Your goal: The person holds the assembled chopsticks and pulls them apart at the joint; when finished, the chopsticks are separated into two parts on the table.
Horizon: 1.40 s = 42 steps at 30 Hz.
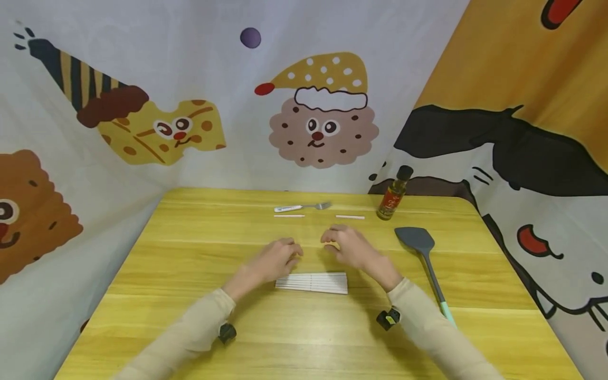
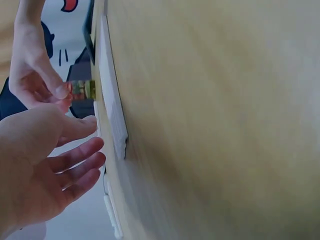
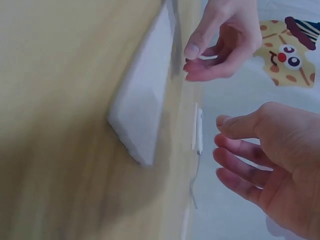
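Observation:
A pleated strip of white paper (image 1: 311,283), slightly wider at its right end, lies flat on the wooden table (image 1: 294,338). My left hand (image 1: 275,258) hovers by the paper's left end with loosely bent fingers. Beyond its right end, my right hand (image 1: 350,247) is held above the table, thumb and fingers apart. Nothing is between the fingers of either hand. In the left wrist view the paper (image 2: 112,90) shows edge-on beside the left hand (image 2: 55,165). The right wrist view shows the paper's folded end (image 3: 142,100) and the right hand (image 3: 275,160) away from it.
Behind the hands lie a fork (image 1: 304,208) with a white handle and two thin pale sticks (image 1: 288,216). A bottle (image 1: 395,193) with a red label and black cap stands at the back right. A grey spatula (image 1: 418,240) with a mint handle lies at right.

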Motion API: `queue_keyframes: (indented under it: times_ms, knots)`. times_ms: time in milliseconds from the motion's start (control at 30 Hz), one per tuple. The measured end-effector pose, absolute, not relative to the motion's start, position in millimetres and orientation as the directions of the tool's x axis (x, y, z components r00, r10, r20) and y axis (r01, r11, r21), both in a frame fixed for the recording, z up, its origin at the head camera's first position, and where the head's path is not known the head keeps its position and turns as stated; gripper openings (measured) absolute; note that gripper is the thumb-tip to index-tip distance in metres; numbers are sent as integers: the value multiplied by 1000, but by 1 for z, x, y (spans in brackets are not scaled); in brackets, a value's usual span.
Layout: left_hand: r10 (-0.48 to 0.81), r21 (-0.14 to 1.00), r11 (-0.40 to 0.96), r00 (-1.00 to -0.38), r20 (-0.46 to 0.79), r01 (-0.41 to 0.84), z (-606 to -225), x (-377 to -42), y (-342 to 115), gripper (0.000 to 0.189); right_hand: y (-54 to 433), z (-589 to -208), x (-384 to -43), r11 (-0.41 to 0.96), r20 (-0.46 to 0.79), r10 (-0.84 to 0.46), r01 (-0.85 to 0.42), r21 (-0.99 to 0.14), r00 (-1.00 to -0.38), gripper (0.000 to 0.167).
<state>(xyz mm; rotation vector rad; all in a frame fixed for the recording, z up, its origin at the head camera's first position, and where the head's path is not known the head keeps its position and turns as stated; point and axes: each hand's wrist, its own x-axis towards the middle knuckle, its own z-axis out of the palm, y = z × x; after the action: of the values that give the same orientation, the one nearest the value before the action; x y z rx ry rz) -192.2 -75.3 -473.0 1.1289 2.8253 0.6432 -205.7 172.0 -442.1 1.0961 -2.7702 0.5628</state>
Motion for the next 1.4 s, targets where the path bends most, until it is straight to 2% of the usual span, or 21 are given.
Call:
queue_keyframes:
  times_ms: [433, 800, 1067, 1233, 1400]
  knots:
    - [684, 448, 617, -722, 102, 647, -482, -178, -66, 5, 170, -473, -174, 606, 178, -681, -683, -408, -710, 13]
    - [648, 460, 663, -760, 43, 591, -481, -181, -60, 5, 169, -485, -175, 627, 197, -652, -667, -403, -732, 12]
    - [645, 456, 666, -763, 46, 591, -482, -181, -58, 2, 169, -489, -178, 634, 217, -642, -668, -390, -735, 13]
    - [649, 470, 646, -757, 75, 601, -484, -181, -61, 3, 170, -491, -179, 623, 260, -643, -689, -369, -721, 13]
    - [672, 400, 611, -714, 194, 683, -484, -183, -63, 4, 174, -491, -179, 600, 313, -657, -727, -334, -686, 12]
